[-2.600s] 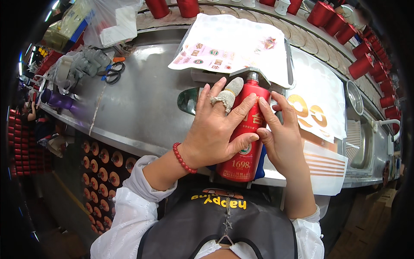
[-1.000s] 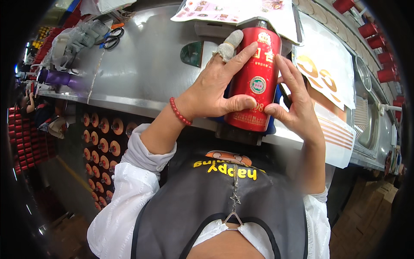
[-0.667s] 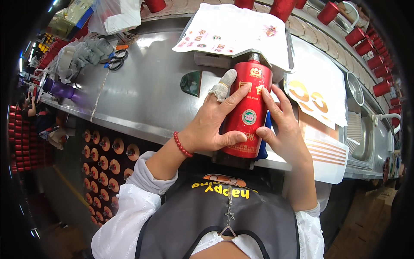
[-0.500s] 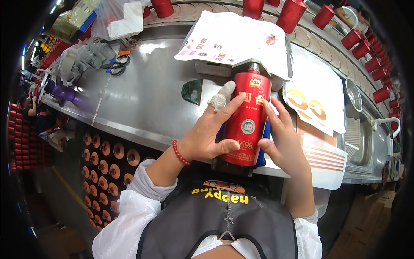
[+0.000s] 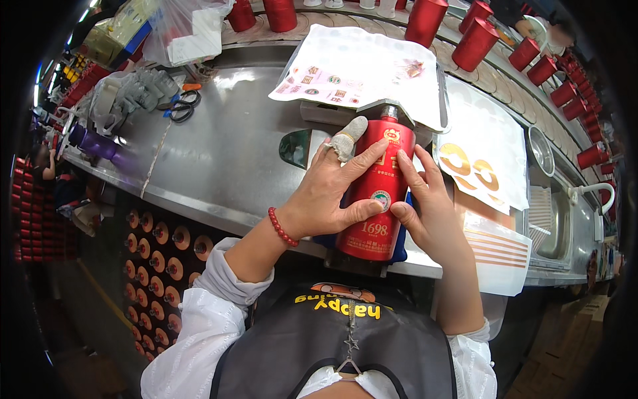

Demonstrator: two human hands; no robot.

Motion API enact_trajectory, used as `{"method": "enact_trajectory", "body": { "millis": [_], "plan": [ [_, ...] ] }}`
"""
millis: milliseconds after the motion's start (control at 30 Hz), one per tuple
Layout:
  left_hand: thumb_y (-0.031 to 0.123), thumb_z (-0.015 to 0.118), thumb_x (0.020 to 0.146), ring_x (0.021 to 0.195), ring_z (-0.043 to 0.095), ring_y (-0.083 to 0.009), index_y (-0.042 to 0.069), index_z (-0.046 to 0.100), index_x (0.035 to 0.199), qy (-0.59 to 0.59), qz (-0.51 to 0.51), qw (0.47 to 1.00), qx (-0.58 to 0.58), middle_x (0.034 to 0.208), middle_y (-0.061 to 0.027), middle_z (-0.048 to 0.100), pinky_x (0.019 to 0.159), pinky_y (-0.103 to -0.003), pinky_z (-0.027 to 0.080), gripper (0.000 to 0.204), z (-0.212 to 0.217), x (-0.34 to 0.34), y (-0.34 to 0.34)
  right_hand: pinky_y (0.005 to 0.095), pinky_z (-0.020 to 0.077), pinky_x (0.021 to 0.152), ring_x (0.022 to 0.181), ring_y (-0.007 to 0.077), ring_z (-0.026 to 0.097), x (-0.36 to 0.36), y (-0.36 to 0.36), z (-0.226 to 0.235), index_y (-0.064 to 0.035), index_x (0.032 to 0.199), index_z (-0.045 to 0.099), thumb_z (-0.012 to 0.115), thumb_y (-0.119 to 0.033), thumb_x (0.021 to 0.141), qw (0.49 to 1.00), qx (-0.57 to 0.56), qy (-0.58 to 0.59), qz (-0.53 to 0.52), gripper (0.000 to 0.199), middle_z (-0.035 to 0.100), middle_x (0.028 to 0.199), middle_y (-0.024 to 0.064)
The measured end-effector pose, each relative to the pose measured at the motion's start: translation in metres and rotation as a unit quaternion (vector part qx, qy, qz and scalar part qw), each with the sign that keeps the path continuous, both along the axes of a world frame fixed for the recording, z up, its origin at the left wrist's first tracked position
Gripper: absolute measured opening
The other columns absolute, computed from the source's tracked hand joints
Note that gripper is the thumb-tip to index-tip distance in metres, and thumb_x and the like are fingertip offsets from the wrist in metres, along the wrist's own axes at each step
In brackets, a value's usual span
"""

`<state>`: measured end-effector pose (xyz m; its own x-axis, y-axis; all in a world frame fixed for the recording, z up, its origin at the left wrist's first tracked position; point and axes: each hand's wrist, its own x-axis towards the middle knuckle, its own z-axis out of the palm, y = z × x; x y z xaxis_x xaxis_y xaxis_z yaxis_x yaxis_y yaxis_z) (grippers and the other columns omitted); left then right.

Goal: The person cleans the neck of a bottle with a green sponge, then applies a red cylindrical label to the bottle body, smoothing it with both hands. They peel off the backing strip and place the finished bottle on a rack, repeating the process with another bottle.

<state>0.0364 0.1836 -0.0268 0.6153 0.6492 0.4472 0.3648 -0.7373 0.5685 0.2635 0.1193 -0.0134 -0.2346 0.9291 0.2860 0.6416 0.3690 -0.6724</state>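
A red bottle with gold print and a round badge lies tilted in front of me, its neck pointing away, on a support with blue cloth. My left hand rests on its left side, fingers and thumb apart; the index finger lies over the gold characters and the thumb touches the badge. A pale fabric finger cot covers another finger of that hand. On the bottle's right side, my right hand has its fingers stretched out and touching the surface, thumb near the badge.
Beyond the bottle lies a white sticker sheet, with gold decals to its right. Scissors and a purple bottle are on the steel table. Red bottles stand along a curved conveyor. A sink is at right.
Both hands have shifted slightly inward over the bottle, and my left thumb has moved up onto the badge. Red bottles on the conveyor have moved rightward.
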Motion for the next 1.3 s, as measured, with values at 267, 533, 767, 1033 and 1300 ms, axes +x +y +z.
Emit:
{"method": "enact_trajectory", "body": {
  "millis": [267, 533, 767, 1033, 1300],
  "plan": [
    [0.062, 0.062, 0.09, 0.14, 0.035, -0.0489, 0.013, 0.045, 0.151, -0.047, -0.02, 0.999, -0.01, 0.155, -0.032, 0.03, 0.117, -0.051, 0.027, 0.081, -0.005, -0.002, 0.002, 0.0397, 0.0474, 0.099, 0.114, 0.0339, 0.055, 0.004, -0.004, -0.005, -0.0096, 0.151, 0.044, 0.068, -0.038, 0.094, 0.999, -0.018, 0.034, 0.003, 0.068, 0.037, 0.151, 0.027],
    [0.074, 0.066, 0.08, 0.15, 0.018, -0.045, 0.019, 0.035, 0.157, -0.056, -0.081, 0.992, -0.078, 0.163, -0.0256, 0.014, 0.12, -0.053, 0.022, 0.1, -0.021, -0.017, -0.011, 0.0402, 0.0491, 0.1, 0.124, 0.0317, 0.053, 0.009, -0.015, -0.018, -0.01, 0.159, 0.026, 0.072, -0.066, 0.078, 0.992, -0.076, 0.09, 0.045, 0.108, 0.04, 0.153, 0.0222],
    [0.074, 0.069, 0.077, 0.149, 0.017, -0.0485, 0.019, 0.029, 0.159, -0.027, -0.072, 0.996, -0.045, 0.163, -0.0287, 0.013, 0.12, -0.053, 0.021, 0.106, -0.022, -0.016, -0.013, 0.0433, 0.0501, 0.097, 0.114, 0.0288, 0.059, 0.009, -0.013, -0.022, -0.0116, 0.16, 0.024, 0.073, -0.081, 0.062, 0.992, -0.088, 0.078, 0.037, 0.129, 0.043, 0.153, 0.0196],
    [0.076, 0.063, 0.079, 0.147, 0.025, -0.0469, 0.016, 0.032, 0.157, -0.043, -0.065, 0.997, 0.029, 0.159, -0.0248, 0.028, 0.12, -0.055, 0.018, 0.103, -0.015, -0.015, -0.016, 0.0391, 0.0482, 0.098, 0.124, 0.0307, 0.052, 0.014, -0.01, -0.026, -0.0048, 0.159, 0.022, 0.086, -0.052, 0.068, 0.99, -0.028, 0.09, 0.101, 0.12, 0.043, 0.148, 0.0223],
    [0.069, 0.04, 0.096, 0.136, 0.04, -0.0332, 0.016, 0.051, 0.147, 0.016, -0.054, 0.992, 0.111, 0.125, -0.0101, 0.066, 0.119, -0.062, 0.015, 0.075, 0.008, 0.002, 0.014, 0.0375, 0.0569, 0.087, 0.11, 0.0288, 0.068, 0.029, -0.007, 0.019, 0.0011, 0.132, 0.059, 0.076, 0.007, 0.074, 0.995, 0.092, -0.017, 0.015, 0.06, 0.066, 0.126, 0.0184]
  ]
}}
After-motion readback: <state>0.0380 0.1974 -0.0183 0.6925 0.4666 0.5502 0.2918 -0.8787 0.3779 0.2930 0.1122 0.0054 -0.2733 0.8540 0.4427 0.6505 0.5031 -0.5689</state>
